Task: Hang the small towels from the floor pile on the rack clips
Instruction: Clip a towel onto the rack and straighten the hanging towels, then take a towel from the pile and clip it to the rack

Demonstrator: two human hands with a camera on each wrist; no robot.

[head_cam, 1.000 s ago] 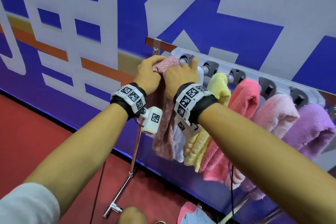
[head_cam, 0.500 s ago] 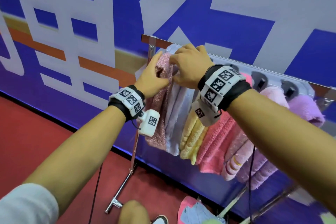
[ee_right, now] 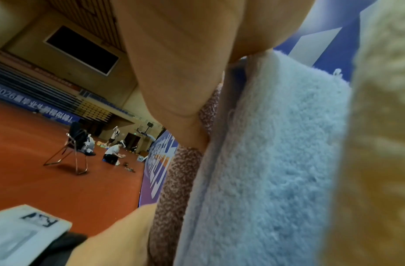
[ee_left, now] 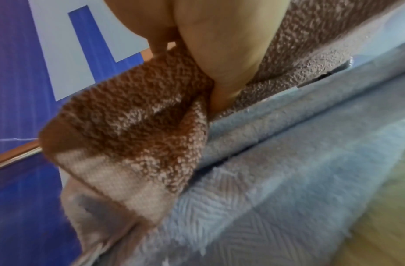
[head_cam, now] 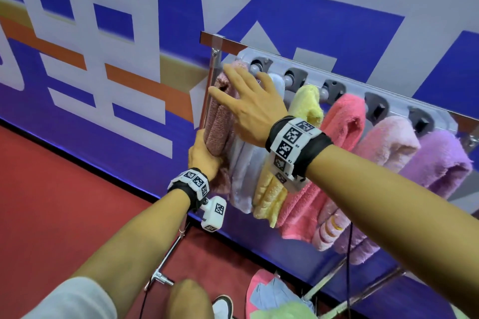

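Right now the left hand [head_cam: 203, 156] holds the lower part of the brown-pink towel [head_cam: 220, 122]; its fingers curl round the cloth, and the left wrist view shows a finger tucked into a fold of it. The right hand [head_cam: 250, 109] is flat, with straight, spread fingers, and presses on the top of that same towel, just under the rack [head_cam: 355, 85].

This towel hangs at the left end of the rack. Next to it, going right along the rack, hang a pale blue towel [head_cam: 245, 171], a yellow towel [head_cam: 305, 103], a bright pink towel [head_cam: 342, 122], a light pink towel [head_cam: 388, 142] and a purple towel [head_cam: 440, 160]. Grey clips [head_cam: 294, 77] stick out of the rack above them. The right hand hides the clip for the brown-pink towel, so I cannot tell if the towel is held fast yet.

Under the rack, on the red floor [head_cam: 51, 202], lies the floor pile [head_cam: 274, 298]. It has some pink, blue and green cloth in it.

So most of the job looks done: six towels are up. The hands seem to be smoothing the last one hung. A few towels in the pile are left, and I see no free clip for them.
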